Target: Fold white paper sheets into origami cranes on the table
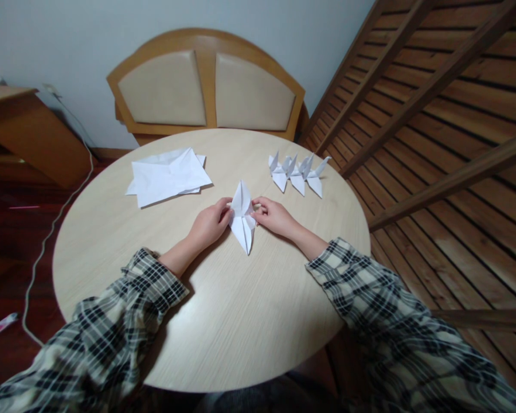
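Note:
A half-folded white paper piece [243, 221], diamond shaped with a long point toward me, lies on the round pale wooden table [223, 321]. My left hand [210, 223] pinches its left side, fingers closed on the paper. My right hand [274, 216] pinches its right side the same way. Both forearms wear plaid sleeves and rest on the table.
A loose stack of white sheets [167, 175] lies at the far left of the table. Several finished white paper cranes [298, 174] stand at the far right. A wooden chair [206, 86] stands behind the table; a wooden slatted frame [434, 115] leans to the right.

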The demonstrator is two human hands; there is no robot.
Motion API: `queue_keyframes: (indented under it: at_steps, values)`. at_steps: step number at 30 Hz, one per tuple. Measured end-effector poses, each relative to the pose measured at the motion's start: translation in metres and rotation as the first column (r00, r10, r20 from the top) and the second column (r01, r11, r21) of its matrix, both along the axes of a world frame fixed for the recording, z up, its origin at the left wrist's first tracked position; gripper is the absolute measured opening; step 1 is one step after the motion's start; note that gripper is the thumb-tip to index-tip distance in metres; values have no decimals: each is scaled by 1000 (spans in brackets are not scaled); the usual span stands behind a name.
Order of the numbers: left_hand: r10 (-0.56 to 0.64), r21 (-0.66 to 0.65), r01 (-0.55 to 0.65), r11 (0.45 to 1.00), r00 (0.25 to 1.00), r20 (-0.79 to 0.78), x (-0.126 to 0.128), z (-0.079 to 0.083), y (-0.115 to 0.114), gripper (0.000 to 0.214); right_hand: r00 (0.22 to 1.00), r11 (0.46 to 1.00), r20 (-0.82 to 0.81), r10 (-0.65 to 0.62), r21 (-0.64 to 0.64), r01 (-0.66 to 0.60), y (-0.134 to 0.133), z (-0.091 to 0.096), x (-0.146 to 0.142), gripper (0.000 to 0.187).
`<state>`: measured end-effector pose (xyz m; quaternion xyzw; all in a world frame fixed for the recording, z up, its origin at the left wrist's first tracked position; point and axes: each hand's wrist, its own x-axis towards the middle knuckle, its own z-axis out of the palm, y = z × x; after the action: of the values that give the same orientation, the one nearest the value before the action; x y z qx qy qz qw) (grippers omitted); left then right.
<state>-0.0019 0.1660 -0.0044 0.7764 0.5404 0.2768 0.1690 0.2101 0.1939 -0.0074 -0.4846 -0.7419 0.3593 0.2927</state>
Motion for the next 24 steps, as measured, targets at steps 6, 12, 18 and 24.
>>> queue_keyframes:
  at_steps: [6,12,18,24]
  values:
    - [6,32,-5,999,1000,-14,0,-2,1,33,1000,999,21,0,40,0,2,-2,1,20]
    - [8,16,-8,1000,1000,-15,1,0,0,34,999,998,54,-2,56,-1,3,-3,1,17]
    - [2,7,-2,1000,1000,-5,1,2,-1,34,995,997,99,-9,73,2,3,-1,1,17]
    - [-5,-7,5,1000,1000,4,1,3,-2,34,991,996,132,-24,87,13,0,2,-1,15]
